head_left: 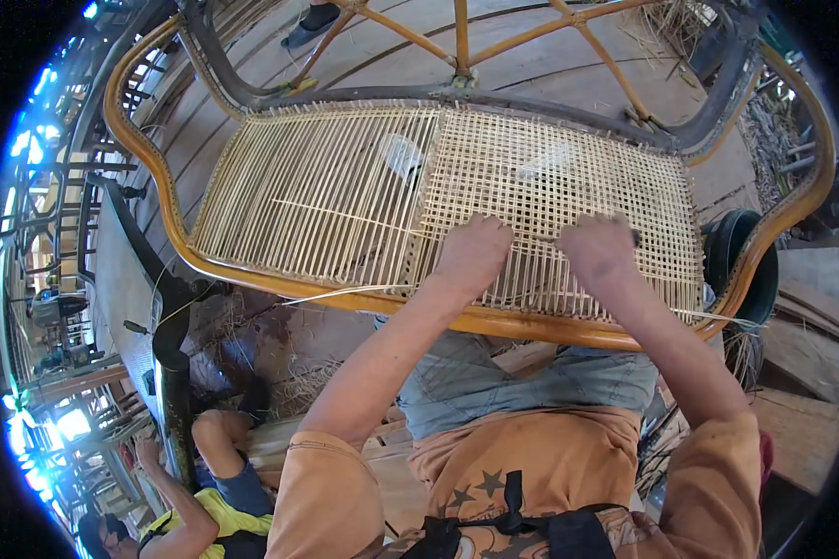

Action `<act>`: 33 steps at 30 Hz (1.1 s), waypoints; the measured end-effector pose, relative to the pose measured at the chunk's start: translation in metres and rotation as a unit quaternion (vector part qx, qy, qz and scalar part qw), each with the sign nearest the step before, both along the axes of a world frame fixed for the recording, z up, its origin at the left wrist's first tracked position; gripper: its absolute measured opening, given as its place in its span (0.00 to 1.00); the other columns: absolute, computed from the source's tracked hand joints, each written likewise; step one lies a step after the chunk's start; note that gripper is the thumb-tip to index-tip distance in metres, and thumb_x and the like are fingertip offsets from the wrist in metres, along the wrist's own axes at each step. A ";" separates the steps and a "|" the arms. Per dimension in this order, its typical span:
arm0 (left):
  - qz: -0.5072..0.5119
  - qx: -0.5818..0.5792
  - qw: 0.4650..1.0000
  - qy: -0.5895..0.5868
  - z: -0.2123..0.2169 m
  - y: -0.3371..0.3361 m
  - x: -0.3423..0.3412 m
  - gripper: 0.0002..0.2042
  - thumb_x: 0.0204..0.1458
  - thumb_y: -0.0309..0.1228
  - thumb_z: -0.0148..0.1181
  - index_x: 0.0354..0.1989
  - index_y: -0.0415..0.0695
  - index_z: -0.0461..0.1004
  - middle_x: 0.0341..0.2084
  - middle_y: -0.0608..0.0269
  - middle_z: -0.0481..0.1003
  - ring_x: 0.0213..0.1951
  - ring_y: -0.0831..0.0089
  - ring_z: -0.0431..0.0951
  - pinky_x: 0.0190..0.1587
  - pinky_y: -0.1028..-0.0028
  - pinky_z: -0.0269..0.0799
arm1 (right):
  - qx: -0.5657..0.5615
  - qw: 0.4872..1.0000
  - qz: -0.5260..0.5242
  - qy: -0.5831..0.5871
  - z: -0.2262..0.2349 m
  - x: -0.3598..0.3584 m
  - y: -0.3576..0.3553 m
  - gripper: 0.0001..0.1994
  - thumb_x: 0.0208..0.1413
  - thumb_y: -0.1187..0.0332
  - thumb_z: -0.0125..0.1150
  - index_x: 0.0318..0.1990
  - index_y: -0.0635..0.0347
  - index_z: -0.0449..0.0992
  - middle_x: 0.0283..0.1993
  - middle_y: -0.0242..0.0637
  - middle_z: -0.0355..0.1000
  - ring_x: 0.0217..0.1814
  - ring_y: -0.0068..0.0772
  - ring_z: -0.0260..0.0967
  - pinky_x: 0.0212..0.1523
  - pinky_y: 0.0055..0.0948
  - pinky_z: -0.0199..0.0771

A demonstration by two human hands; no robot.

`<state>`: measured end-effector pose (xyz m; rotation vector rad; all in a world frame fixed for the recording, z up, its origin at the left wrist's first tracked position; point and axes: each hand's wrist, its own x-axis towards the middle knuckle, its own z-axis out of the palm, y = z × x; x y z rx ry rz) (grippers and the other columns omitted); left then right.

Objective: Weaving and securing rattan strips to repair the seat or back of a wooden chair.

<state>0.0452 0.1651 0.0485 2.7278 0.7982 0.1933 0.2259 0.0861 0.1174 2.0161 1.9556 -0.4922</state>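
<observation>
Cane panel (364, 200) sits right in front of us, stretched in a curved wooden frame (158, 200) that tips up & away; right half is tight mesh, left half only loose upright strands w/ one cross strand. Our left hand (471, 253) is knuckles-up on the mesh near the front rail, fingers curled under, so we can't tell what it grips, if anything. Right hand (598, 250) sits just beside it, same row, also fisted on the weave, a dark tool tip (635, 238) poking out its far side; looks clamped on that, though the fingers are hidden. A loose strand (345, 293) trails left along the front rail. Below the frame: our grey shorts & orange shirt. Right of the frame, a dark bucket (764, 279). Lower left, another person (210, 484) in yellow sits on the floor, well apart from us. Top edge, someone's shoe (312, 23) on the boards.
</observation>
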 end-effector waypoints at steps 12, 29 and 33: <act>-0.057 0.001 0.992 0.115 0.010 -0.007 0.033 0.05 0.44 0.28 0.56 0.30 0.45 0.73 0.30 0.62 0.72 0.38 0.64 0.74 0.36 0.66 0.75 | 0.066 0.997 0.027 0.013 -0.023 0.002 -0.016 0.08 0.48 0.70 0.53 0.27 0.51 0.80 0.30 0.34 0.73 0.41 0.34 0.70 0.46 0.37 0.57; 0.021 -0.069 0.997 -0.036 0.007 -0.019 0.033 0.05 0.50 0.30 0.55 0.33 0.45 0.74 0.31 0.60 0.74 0.39 0.60 0.73 0.41 0.64 0.72 | 0.000 0.995 -0.096 0.007 -0.008 0.033 -0.039 0.09 0.52 0.67 0.52 0.36 0.53 0.79 0.40 0.38 0.73 0.49 0.39 0.68 0.56 0.45 0.57; -0.036 -0.039 0.998 0.025 0.008 -0.028 0.056 0.03 0.45 0.27 0.56 0.29 0.44 0.73 0.29 0.60 0.71 0.38 0.62 0.73 0.39 0.65 0.73 | -0.016 0.998 -0.053 -0.001 -0.012 0.025 -0.034 0.09 0.49 0.69 0.52 0.33 0.51 0.80 0.38 0.35 0.73 0.47 0.35 0.68 0.56 0.41 0.54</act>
